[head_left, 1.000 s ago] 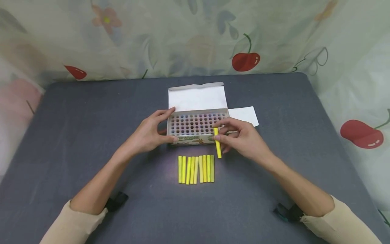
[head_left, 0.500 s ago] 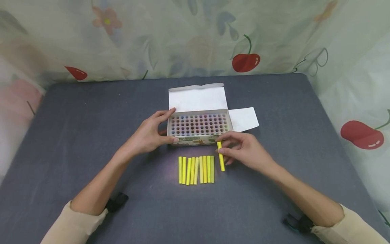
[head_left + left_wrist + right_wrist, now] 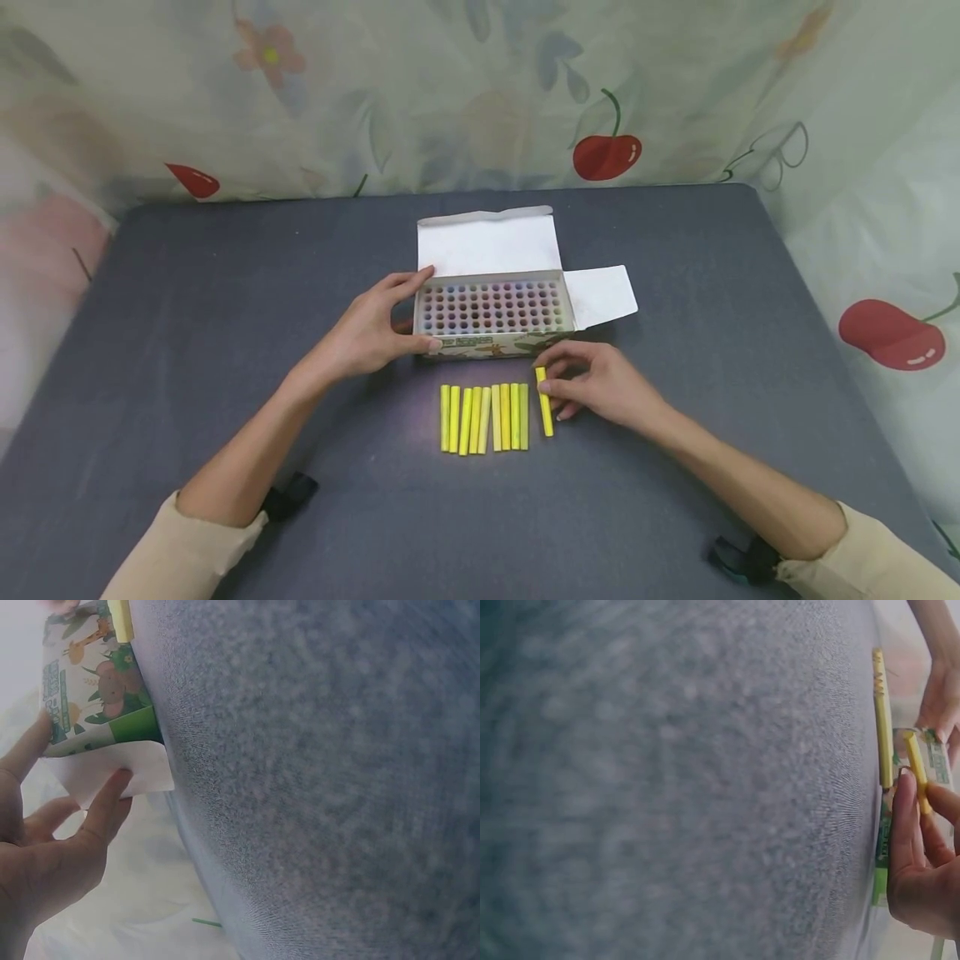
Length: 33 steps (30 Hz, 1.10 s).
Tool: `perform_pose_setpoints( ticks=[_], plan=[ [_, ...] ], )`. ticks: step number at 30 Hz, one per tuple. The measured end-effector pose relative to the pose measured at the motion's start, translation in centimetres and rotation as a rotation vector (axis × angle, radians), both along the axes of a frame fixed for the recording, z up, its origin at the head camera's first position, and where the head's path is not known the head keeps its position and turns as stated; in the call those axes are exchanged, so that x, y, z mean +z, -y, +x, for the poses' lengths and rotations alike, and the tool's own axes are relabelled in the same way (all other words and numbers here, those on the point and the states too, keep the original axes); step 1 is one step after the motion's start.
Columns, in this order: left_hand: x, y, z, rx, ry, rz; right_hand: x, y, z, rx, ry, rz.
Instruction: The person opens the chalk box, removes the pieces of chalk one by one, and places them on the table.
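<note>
My left hand (image 3: 365,323) grips the left end of an open chalk box (image 3: 491,344), thumb on its front wall and fingers behind. In the left wrist view its fingertips touch a white end flap (image 3: 142,769). Rows of round holes fill the box top. Between thumb and fingers of my right hand (image 3: 603,383) is a yellow chalk stick (image 3: 545,408), pinched in front of the box's right corner; the right wrist view shows this pinched chalk stick (image 3: 916,769) off the cloth. Just left of it, several yellow chalk sticks (image 3: 475,421) lie side by side.
The raised white lid (image 3: 489,242) stands at the back of the box, and a white side flap (image 3: 602,293) sticks out to the right. Dark grey cloth covers the table (image 3: 480,517). A patterned curtain (image 3: 465,100) hangs behind the table's far edge.
My right hand has moved from over the box's right side toward the near side, carrying the chalk stick down beside the row. My left hand has stayed on the box.
</note>
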<state>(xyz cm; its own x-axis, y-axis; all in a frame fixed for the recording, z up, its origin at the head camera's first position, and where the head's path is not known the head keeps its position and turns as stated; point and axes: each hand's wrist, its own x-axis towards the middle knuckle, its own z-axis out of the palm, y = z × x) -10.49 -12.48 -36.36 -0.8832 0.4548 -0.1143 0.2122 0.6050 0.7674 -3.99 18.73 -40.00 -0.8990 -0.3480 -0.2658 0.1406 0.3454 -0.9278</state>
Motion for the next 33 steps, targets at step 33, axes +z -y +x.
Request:
perform_pose_setpoints(
  ticks=[33],
  plan=[
    [-0.2,0.2,0.1,-0.005,-0.031,-0.049,-0.7,0.1,0.0,0.031,-0.009,0.086]
  ],
)
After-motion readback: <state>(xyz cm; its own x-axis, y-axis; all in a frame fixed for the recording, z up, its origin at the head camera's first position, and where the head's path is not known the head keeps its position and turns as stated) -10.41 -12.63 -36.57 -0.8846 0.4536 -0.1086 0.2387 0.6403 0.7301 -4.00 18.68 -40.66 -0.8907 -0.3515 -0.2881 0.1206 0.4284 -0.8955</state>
